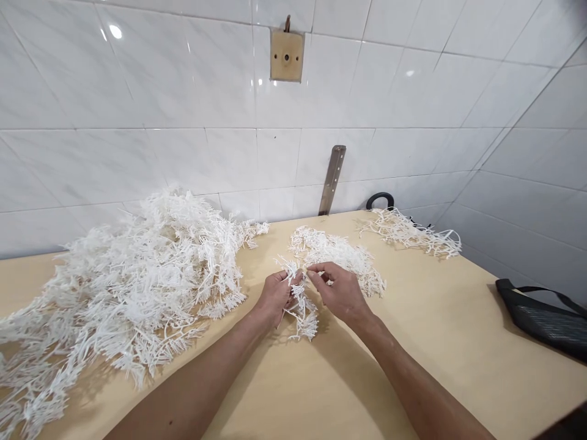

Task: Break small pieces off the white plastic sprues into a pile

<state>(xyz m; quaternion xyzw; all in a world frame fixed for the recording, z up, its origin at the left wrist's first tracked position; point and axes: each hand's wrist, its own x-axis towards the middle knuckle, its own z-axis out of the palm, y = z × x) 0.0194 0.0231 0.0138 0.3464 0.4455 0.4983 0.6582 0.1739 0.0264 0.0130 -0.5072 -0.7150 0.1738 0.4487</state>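
Note:
My left hand is closed around a white branching plastic sprig, which looks like an artificial plant stem. Its feathery tips stick out above the thumb and hang below the fingers. From the other side, my right hand pinches at the upper edge of this sprig with thumb and forefinger; the exact spot of contact is too small to make out. Just behind my right hand lies a smaller pile of white sprigs. To the left of my hands rises a big heap of similar sprigs.
Thin bare white stems lie at the back right, by a black ring-shaped handle. A black bag-like item with a strap rests at the right edge of the wooden table. A metal strip stands against the tiled wall.

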